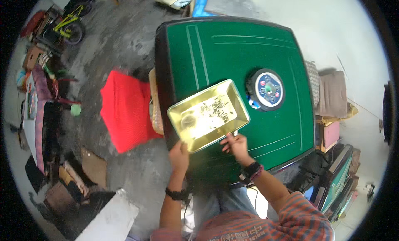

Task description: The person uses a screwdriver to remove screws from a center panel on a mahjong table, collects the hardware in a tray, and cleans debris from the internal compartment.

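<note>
A gold-coloured rectangular tray (239, 124) with deep sloping sides lies at a slant over the near left part of the green table (232, 58). Many small dark bits (222, 110) are scattered over its pale floor, mostly toward the right end. Near its left end shows a round, see-through piece (188, 120), too washed out by glare to name. My left hand (179, 156) is closed on the tray's near left corner. Beside the near rim, my right hand (237, 148) has its fingers curled, with a small white bit (235, 133) at the fingertips; its kind is unclear.
A round black-and-blue control unit (268, 89) sits on the table, right of the tray. Against the left edge stands a chair with a red cover (126, 112). Stools with folded cloth (332, 93) line the right wall. A yellow bicycle (70, 25) stands far left.
</note>
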Available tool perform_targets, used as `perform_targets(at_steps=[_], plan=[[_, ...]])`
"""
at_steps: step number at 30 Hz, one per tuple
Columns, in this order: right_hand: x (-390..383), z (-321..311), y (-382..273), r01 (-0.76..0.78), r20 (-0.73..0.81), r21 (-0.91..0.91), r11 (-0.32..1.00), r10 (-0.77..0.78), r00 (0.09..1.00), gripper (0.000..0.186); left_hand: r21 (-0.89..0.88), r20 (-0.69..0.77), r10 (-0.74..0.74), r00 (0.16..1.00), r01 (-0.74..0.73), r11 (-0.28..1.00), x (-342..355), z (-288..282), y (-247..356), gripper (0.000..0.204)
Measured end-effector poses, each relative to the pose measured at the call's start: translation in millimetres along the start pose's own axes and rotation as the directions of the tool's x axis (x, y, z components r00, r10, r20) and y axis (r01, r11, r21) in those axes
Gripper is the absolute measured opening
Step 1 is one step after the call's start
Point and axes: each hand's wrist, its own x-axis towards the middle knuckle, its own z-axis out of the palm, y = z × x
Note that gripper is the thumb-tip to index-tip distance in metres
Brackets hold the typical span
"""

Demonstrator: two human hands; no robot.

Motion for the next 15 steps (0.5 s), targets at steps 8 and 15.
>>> perform_targets(at_steps=[8,15], plan=[[17.0,4.6,-11.3,-0.074,0.079,-0.013,0.997,0.075,0.994,0.034,-0.444,0.156,-0.290,0.944,0.330,0.833,-0.9,-0.5,37.7,0.023],[57.9,15.5,-68.8,0.005,0.154,-0.148,0.989,0.018,0.988,0.024,-0.676,-0.046,-0.314,0.948,0.202,0.709,54.3,4.3,18.4,0.035]])
